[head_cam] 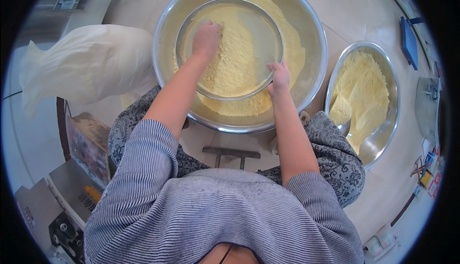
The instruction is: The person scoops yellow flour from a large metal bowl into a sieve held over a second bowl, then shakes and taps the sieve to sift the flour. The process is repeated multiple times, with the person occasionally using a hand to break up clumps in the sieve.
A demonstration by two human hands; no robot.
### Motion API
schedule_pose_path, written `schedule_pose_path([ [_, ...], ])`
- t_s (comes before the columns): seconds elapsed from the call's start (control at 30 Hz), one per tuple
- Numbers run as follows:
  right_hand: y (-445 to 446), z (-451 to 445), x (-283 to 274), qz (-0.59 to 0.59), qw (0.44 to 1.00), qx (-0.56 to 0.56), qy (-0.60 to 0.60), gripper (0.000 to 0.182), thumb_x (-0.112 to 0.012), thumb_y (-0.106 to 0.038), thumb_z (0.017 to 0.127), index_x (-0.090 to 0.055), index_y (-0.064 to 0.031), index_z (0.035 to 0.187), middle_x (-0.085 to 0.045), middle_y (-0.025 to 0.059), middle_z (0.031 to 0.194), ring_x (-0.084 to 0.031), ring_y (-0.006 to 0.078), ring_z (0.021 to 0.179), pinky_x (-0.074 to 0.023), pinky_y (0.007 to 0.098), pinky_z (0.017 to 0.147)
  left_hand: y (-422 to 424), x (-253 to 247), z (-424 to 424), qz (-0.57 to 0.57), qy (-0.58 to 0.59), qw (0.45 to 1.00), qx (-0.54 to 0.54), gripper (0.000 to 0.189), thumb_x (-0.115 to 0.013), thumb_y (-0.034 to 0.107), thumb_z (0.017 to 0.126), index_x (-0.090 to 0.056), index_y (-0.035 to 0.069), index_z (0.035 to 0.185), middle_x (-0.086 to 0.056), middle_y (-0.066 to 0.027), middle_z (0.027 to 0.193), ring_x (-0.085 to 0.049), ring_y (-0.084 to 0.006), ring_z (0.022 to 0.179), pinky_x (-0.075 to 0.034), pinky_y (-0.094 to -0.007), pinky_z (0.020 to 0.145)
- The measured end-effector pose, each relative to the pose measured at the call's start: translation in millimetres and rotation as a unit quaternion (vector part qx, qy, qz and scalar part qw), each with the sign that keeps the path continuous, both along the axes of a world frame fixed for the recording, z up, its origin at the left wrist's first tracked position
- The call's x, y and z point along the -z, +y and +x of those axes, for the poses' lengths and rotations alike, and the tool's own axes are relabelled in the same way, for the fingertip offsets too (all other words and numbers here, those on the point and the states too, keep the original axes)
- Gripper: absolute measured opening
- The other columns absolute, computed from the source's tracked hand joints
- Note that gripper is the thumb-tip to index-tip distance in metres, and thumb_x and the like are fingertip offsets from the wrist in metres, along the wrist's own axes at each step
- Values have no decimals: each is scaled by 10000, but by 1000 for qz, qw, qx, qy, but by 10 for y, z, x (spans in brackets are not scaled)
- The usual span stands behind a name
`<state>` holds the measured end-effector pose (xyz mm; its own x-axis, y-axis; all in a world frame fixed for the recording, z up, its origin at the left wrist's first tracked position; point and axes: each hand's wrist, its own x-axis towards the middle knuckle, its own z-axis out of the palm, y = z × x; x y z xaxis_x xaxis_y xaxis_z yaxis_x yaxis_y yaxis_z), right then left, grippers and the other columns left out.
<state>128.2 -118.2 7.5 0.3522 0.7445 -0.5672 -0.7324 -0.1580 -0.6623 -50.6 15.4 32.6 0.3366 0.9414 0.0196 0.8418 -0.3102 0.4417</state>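
Observation:
A round metal-rimmed sieve [267, 35] holds pale yellow, partly lumpy flour [237, 59]. It sits inside a large stainless steel basin [314, 48], where more yellow flour lies below and around it. My left hand [207, 40] is in the sieve at the left of the flour, its fingers curled down; whether flour is inside them is hidden. At the sieve's lower right rim, my right hand [280, 75] grips the edge, thumb on the inner side.
Right of the large basin stands a smaller steel bowl [395, 102] of yellow flour with a metal scoop [345, 125] in it. A full white sack [97, 61] is at the left. A wooden box [90, 142] stands lower left, and a blue flat object [409, 43] lies far right.

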Motion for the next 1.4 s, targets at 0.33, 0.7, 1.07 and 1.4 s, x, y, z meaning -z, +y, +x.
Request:
schedule_pose_path([
  [0.33,-62,-25,-95,17,1000,-9,4,484,-469,48,659,-445,-45,1133,-526,81,939,-502,197,821,-450,323,736,9,-93,48,130,-36,985,105,231,-603,72,714,-648,64,941,-606,-111,960,-572,-272,888,-454,-342,770],
  [0.7,-49,-27,-43,25,999,21,21,431,-477,53,655,-455,-18,1079,-532,99,937,-506,213,844,-437,326,754,-58,-323,-202,-66,-33,997,-15,240,-637,150,727,-655,111,963,-605,-118,979,-575,-237,935,-446,-309,815],
  [1.07,-49,-60,-129,-34,997,64,3,456,-492,42,648,-455,-4,1100,-532,98,941,-497,208,859,-422,321,767,-553,-129,-135,7,19,992,122,201,-597,67,732,-651,76,925,-612,-111,966,-584,-258,885,-459,-318,782],
  [1.4,-27,-10,39,0,998,64,17,445,-492,58,634,-473,-10,1073,-536,92,913,-503,205,836,-423,313,754,-609,-350,-284,-3,71,997,42,235,-628,75,710,-655,82,944,-615,-145,965,-602,-276,846,-464,-338,744],
])
